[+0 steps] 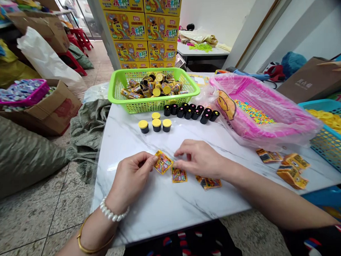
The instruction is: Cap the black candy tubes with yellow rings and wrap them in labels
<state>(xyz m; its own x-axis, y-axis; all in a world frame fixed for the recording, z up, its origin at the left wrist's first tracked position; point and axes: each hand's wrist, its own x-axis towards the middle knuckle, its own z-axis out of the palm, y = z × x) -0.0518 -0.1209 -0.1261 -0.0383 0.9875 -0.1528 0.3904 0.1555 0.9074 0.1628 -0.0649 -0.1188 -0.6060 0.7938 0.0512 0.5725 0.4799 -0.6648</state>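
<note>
My left hand (131, 176) pinches a small yellow printed sticker label (162, 162) just above the white marble table (162, 203). My right hand (198, 158) has its fingers curled beside the same label, fingertips close to its right edge. A second label (179, 175) lies flat under my right hand, and another (211, 183) lies by my right wrist. Three small black tubes with yellow caps (156, 124) stand ahead of my hands. A row of several black tubes without yellow caps (191, 111) stands behind them.
A green basket (154, 102) of labelled tubes sits at the table's far edge. A pink basket (259, 113) in a plastic bag holds coloured candy. A blue basket (327, 137) holds yellow caps. More labels (289, 166) lie on the right. Cardboard boxes and sacks stand on the floor to the left.
</note>
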